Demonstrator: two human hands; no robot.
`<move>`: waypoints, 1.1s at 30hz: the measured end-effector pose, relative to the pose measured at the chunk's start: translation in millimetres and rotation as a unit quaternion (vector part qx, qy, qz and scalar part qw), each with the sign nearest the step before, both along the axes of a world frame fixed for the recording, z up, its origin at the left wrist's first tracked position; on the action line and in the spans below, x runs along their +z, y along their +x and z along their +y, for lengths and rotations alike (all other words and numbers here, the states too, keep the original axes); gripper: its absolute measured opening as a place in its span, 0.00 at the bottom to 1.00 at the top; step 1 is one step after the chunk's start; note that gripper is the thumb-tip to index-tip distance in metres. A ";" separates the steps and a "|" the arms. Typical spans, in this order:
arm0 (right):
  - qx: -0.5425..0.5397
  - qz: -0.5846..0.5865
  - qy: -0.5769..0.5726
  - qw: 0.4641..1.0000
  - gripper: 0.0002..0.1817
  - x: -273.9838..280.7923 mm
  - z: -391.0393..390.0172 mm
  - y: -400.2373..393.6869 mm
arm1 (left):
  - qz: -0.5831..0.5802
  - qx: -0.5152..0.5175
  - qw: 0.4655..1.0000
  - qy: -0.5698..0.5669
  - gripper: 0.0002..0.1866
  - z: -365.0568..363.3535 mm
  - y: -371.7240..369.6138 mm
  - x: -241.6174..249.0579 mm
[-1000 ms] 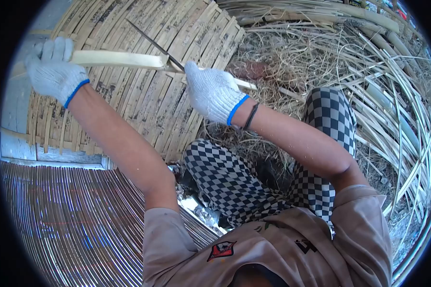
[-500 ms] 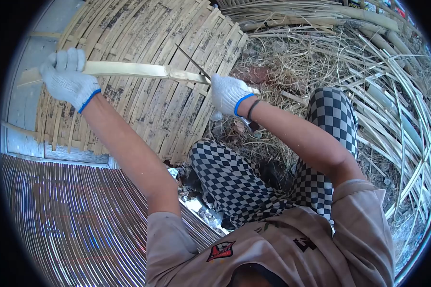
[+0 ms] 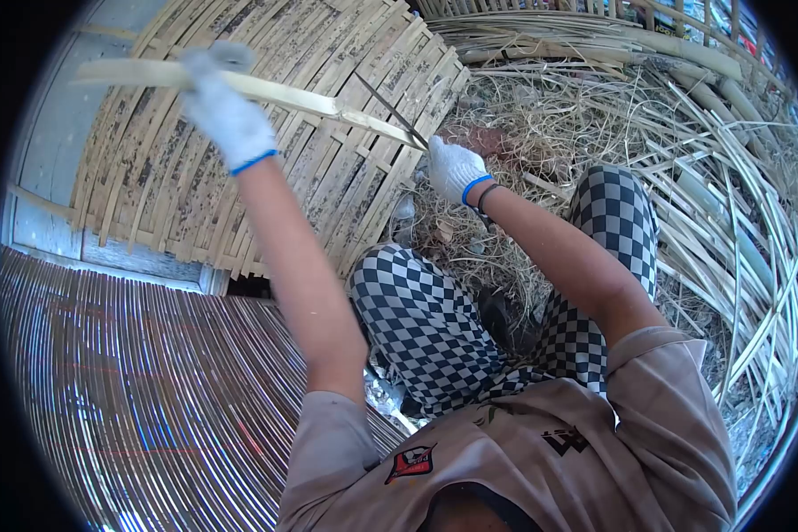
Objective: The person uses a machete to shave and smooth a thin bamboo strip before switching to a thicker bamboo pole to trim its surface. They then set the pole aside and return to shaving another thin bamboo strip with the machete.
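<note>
A long pale bamboo strip [image 3: 284, 93] stretches from the upper left toward my right hand, with a joint partway along it. My left hand [image 3: 226, 111], in a white knit glove with a blue cuff, is closed around the strip near its far left part; motion blurs the fingers. My right hand [image 3: 457, 167], gloved the same way, grips a knife, and its fingers hide most of the handle. The dark narrow knife blade [image 3: 388, 108] points up and left, crossing the strip's right end close to that hand.
Under the strip lies a woven bamboo panel [image 3: 151, 182]. A slatted surface [image 3: 133, 381] fills the lower left. Curly shavings [image 3: 550, 115] cover the ground ahead of my checkered knees [image 3: 417, 310]. Loose split strips [image 3: 762, 328] pile up at right, with thicker bamboo poles [image 3: 683, 51] behind.
My left hand has moved right and upward, and more of the strip now shows beyond it at left. My right hand and the knife have shifted slightly right.
</note>
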State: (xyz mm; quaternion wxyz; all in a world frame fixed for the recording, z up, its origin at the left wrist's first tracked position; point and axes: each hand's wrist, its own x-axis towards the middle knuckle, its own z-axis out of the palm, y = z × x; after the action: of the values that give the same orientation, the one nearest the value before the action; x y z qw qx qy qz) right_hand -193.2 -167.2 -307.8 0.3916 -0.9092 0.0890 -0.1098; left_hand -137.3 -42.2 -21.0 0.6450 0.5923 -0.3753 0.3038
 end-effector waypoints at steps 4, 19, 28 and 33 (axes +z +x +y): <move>-0.009 -0.005 -0.001 1.000 0.17 3.5 -10.4 12.4 | 0.167 -0.105 0.979 0.043 0.09 -17.5 25.3 -103.2; -0.074 -0.096 -0.162 0.979 0.18 104.9 -48.3 48.6 | 0.132 -0.322 0.902 -0.256 0.21 -83.6 96.9 -86.5; -0.037 0.051 -0.111 0.992 0.24 70.0 -59.0 78.4 | 0.202 -0.177 0.945 -0.186 0.27 -98.7 159.6 -141.1; -0.019 0.064 -0.112 0.991 0.26 67.7 -63.2 90.3 | 0.225 -0.283 0.905 -0.223 0.22 -90.4 177.2 -148.7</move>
State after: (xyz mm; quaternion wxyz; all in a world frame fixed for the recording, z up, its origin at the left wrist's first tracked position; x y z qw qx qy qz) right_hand -102.9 -230.4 -240.1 0.2788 -0.9507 0.1179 -0.0680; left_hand 40.0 -132.7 -169.7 0.8865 0.3540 -0.2948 0.0433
